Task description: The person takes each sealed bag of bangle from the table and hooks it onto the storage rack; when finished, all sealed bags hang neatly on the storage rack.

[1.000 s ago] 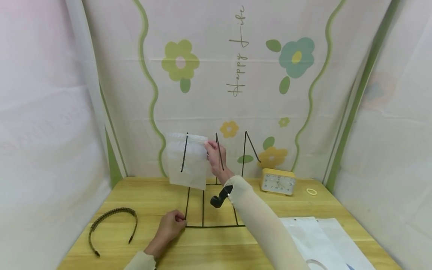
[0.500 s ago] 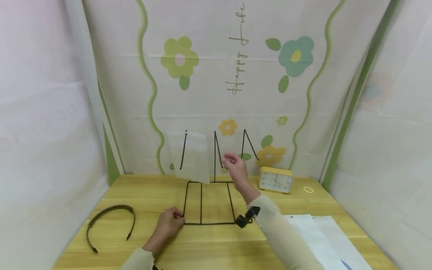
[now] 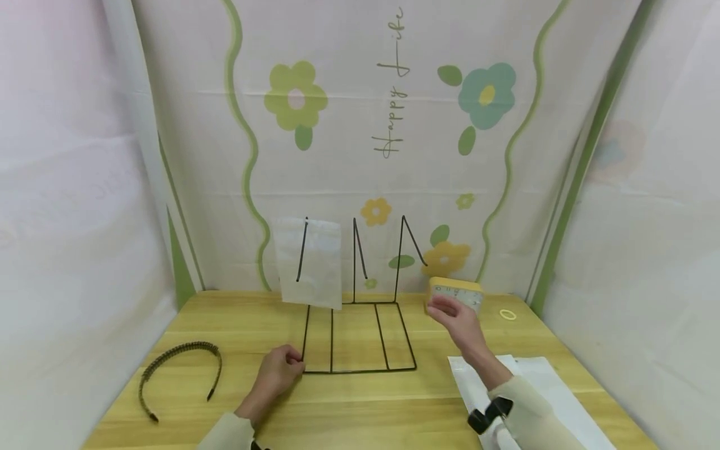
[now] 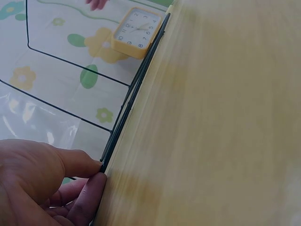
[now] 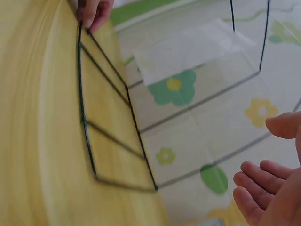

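Observation:
A black wire display rack point(image 3: 360, 372) with three upright hooks stands on the wooden table. From its left hook hangs a translucent white zip bag point(image 3: 323, 269), flat and upright against the view of the backdrop. My left hand point(image 3: 277, 372) pinches the front left corner of the rack's base between thumb and fingers; the left wrist view shows this grip on the wire point(image 4: 123, 113) up close. My right hand point(image 3: 462, 326) is off to the right of the rack with nothing in it, overlapping the clock in the head view. In the right wrist view its fingers point(image 5: 256, 190) are relaxed and apart.
A yellow clock point(image 3: 469, 289) stands at the back right, beside a pale yellow ring point(image 3: 500, 313). Flat white bags or sheets point(image 3: 554, 387) lie at the front right, partly under my right arm. A braided headband point(image 3: 191, 344) lies at the left. Floral cloth encloses the table.
My right hand has let go of the hanging bag and moved right and down, past the rack to near the clock. The left hand has stayed on the rack's corner.

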### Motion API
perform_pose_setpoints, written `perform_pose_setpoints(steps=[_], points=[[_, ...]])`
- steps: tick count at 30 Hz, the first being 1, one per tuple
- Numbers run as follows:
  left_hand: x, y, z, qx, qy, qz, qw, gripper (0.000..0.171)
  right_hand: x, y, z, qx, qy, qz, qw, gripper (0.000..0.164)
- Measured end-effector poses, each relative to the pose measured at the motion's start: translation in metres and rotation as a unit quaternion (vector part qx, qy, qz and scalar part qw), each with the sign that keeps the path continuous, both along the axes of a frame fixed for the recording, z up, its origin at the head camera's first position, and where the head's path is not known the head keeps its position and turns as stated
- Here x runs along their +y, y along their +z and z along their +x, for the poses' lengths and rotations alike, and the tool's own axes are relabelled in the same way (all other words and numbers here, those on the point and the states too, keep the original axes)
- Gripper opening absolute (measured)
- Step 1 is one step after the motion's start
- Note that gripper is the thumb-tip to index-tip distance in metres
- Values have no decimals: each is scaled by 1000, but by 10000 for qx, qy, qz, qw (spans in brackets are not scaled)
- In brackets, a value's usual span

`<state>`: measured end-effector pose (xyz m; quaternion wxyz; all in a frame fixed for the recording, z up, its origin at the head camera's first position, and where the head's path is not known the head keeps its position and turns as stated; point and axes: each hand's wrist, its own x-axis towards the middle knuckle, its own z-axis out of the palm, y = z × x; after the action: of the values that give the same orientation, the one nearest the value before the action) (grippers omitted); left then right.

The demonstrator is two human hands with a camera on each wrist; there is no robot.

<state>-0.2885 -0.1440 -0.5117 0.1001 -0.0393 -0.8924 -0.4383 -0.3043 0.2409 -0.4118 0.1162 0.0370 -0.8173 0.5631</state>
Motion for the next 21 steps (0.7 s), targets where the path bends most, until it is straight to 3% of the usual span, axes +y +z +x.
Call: perform_pose_setpoints(steps=[6, 12, 14, 18, 21], points=[[-2, -1, 1, -87, -32, -7, 10000, 12, 53, -24, 21, -557, -488, 477, 9961, 57], [-2, 0, 2, -59, -53, 30, 10000, 12, 101, -41, 34, -937, -954, 1392, 9812, 71], [-2, 1, 2, -70, -63, 76, 9999, 11, 117, -46, 36, -866, -1094, 2017, 9695, 72], [-1, 2, 0, -79, -75, 139, 9998, 11, 146, -53, 37, -824, -1338, 3307, 9306, 78], [-1, 2, 1, -111, -86, 141, 9998, 11, 159, -58, 36, -951, -1342, 3722, 9135, 83]])
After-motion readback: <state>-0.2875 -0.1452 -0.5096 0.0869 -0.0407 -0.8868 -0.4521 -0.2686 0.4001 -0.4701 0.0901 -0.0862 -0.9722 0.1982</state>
